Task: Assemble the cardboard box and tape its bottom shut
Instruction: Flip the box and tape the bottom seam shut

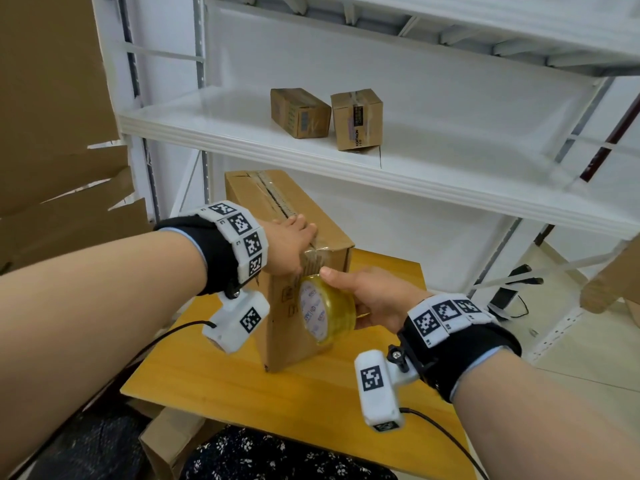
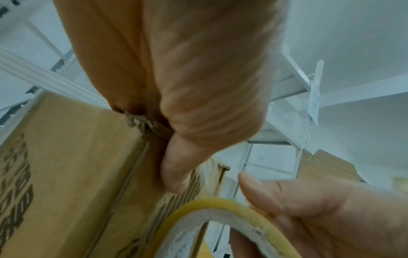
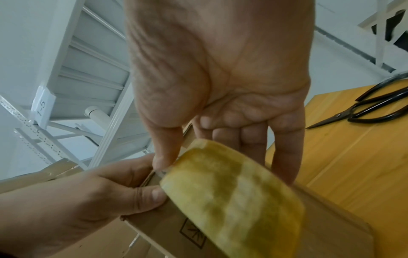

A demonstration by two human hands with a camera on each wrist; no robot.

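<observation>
A brown cardboard box (image 1: 282,334) stands on a small wooden table (image 1: 311,403), its closed flaps facing up with a seam down the middle. My left hand (image 1: 287,244) wraps the box's near top edge: fingers lie over the seam, and the thumb (image 2: 176,171) presses clear tape onto the near side face (image 2: 66,157). My right hand (image 1: 374,296) grips a roll of yellowish clear tape (image 1: 329,306) held against that same face, just below the left thumb. In the right wrist view the roll (image 3: 232,200) sits between my thumb and fingers, and the left hand (image 3: 77,200) clamps the box edge (image 3: 165,232).
Black scissors (image 3: 364,111) lie on the table's right part (image 3: 353,165). A white metal shelf (image 1: 242,147) behind the box carries two small taped cartons (image 1: 299,112) (image 1: 356,119). Flat cardboard sheets (image 1: 52,133) lean at the left; more cardboard lies under the table.
</observation>
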